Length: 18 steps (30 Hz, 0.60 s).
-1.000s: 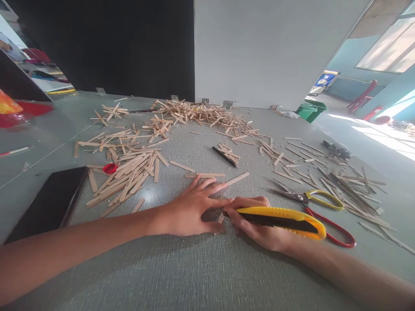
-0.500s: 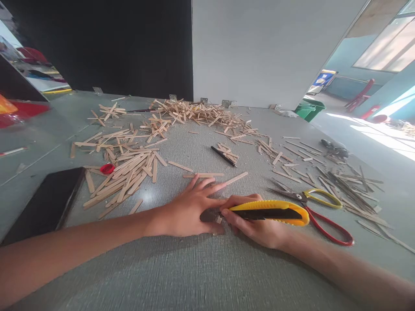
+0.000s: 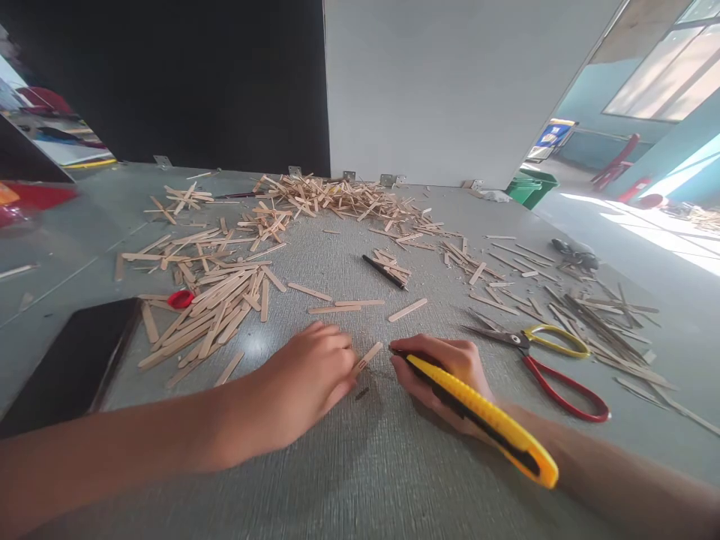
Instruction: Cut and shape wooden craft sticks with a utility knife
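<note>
Drawn back and curled, the left hand (image 3: 309, 379) no longer lies splayed flat as it did half a second ago, and the yellow utility knife (image 3: 484, 410) has swung its tail toward the lower right. Near the centre of the frame, a craft stick (image 3: 370, 358) slants up and rightward out of the left fingertips, which seem to pinch its hidden lower end. It lies between the hands, touching the left and just clear of the right hand (image 3: 442, 382), whose fingers are wrapped around the front of the knife. The two hands are apart; whether the blade is out is hard to tell.

Cutting cleanly would probably call for the stick pressed flat on the tabletop (image 3: 360, 480), left fingertips off the blade's line, and light, repeated strokes.

Farther out, a black pen (image 3: 384, 272) lies above centre, scissors (image 3: 516, 340) rest slightly parted at right, and loose craft sticks (image 3: 228, 289) spread left of centre.
</note>
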{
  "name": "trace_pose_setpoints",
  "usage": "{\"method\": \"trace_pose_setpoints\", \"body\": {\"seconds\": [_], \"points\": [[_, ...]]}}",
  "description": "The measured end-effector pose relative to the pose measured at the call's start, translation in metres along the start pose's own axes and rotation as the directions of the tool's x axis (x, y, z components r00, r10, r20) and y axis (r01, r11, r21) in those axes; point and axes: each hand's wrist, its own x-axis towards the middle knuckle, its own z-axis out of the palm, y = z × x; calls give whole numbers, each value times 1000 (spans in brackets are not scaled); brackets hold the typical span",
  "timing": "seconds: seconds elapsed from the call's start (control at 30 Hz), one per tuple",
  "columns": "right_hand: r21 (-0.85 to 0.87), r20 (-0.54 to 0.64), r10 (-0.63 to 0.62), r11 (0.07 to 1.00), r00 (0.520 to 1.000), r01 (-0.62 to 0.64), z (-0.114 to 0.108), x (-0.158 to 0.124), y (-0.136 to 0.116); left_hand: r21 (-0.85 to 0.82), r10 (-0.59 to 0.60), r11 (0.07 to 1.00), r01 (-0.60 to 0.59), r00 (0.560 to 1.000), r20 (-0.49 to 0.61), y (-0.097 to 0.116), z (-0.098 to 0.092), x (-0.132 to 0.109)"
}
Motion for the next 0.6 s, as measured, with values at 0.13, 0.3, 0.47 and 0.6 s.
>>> {"method": "trace_pose_setpoints", "body": {"seconds": [0.13,0.3,0.47,0.6], "points": [[88,38,95,991,995,-98,0,0,2,-186,-79,979,80,997,12,-4,-11,3],[275,114,284,912,952,-304,-2,-1,2,-233,-23,973,-2,994,-105,-18,4,18],[222,274,295,906,915,-359,-9,5,0,-346,47,934,-93,989,-140,-20,18,24],[54,265,223,968,938,-246,-12,10,1,-375,-51,927,13,994,-92,-20,5,23]]}}
